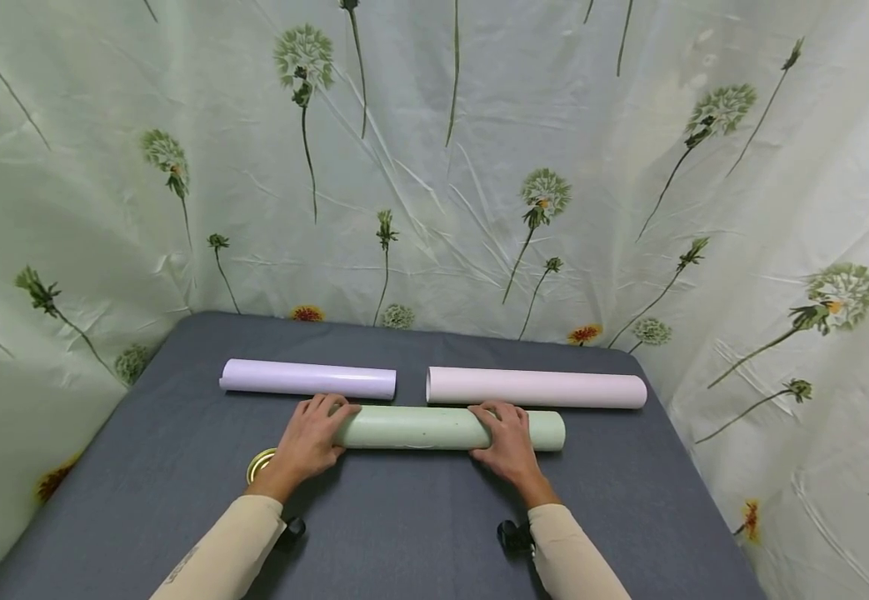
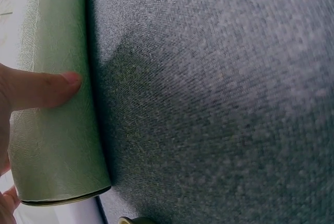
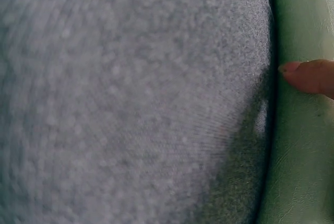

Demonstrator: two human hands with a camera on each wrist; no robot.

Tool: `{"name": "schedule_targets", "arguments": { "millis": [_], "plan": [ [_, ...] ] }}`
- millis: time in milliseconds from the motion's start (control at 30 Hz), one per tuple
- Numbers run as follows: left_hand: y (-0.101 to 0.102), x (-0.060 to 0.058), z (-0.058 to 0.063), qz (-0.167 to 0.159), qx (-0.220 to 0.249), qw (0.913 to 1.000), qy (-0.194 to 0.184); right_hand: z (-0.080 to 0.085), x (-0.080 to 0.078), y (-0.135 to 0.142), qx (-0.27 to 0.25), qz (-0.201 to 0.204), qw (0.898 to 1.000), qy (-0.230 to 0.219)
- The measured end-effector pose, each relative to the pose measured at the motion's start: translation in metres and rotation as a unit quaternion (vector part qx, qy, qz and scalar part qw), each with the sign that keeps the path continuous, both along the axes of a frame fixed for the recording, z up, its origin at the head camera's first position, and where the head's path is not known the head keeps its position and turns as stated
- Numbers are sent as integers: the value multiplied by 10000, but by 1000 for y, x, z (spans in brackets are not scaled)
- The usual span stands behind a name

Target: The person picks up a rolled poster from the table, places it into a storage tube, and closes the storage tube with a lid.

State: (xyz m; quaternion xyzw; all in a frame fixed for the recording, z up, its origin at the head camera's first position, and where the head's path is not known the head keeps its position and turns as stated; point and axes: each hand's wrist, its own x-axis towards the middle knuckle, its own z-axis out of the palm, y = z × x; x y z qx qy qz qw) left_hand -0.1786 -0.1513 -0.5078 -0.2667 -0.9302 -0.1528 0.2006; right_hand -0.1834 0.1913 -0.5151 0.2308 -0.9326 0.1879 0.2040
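A pale green roll (image 1: 419,427) lies crosswise on the grey cloth in the head view. My left hand (image 1: 312,437) grips it near its left end, thumb on the near side and fingers over the far side. Toward the other end, my right hand (image 1: 507,442) holds it the same way, with the right end sticking out past the hand. In the left wrist view the thumb (image 2: 47,89) presses on the green surface, and the roll's dark-rimmed end shows below. The right wrist view shows the other thumb (image 3: 310,77) against the roll; the remaining fingers are outside that view.
Behind the green roll lie a glossy lavender roll (image 1: 310,379) on the left and a pale pink roll (image 1: 535,388) on the right. A gold-coloured ring-like object (image 1: 258,463) sits beside my left wrist, partly hidden by it. A flower-printed curtain (image 1: 434,192) hangs behind the table.
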Motion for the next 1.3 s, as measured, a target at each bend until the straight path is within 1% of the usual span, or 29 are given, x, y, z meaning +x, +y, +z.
{"name": "schedule_targets", "arguments": {
  "millis": [167, 400, 633, 867, 967, 1100, 1233, 1300],
  "plan": [
    [-1, 1, -2, 6, 14, 10000, 68, 1, 0, -2, -35, 2, 10000, 20],
    [0, 3, -2, -117, 182, 9997, 95, 0, 0, -1, -83, -64, 9999, 53],
    [-2, 4, -3, -87, 183, 9996, 170, -1, -1, -1, -78, 3, 9999, 121],
    [-1, 4, -1, -98, 197, 9998, 40, 0, 2, 0, -38, 32, 9999, 145],
    [1, 4, 1, -89, 181, 9998, -84, -1, 2, 1, 24, 34, 9999, 139],
    [0, 4, 3, -73, 167, 9995, -243, 1, 2, 4, -60, 100, 9999, 125],
    [-1, 5, 5, -35, 223, 9992, -319, 5, 1, 9, -247, 190, 9995, -81],
    [-2, 5, 6, 22, 289, 9989, -373, 9, 1, 13, -317, 162, 9989, -312]
  ]
}}
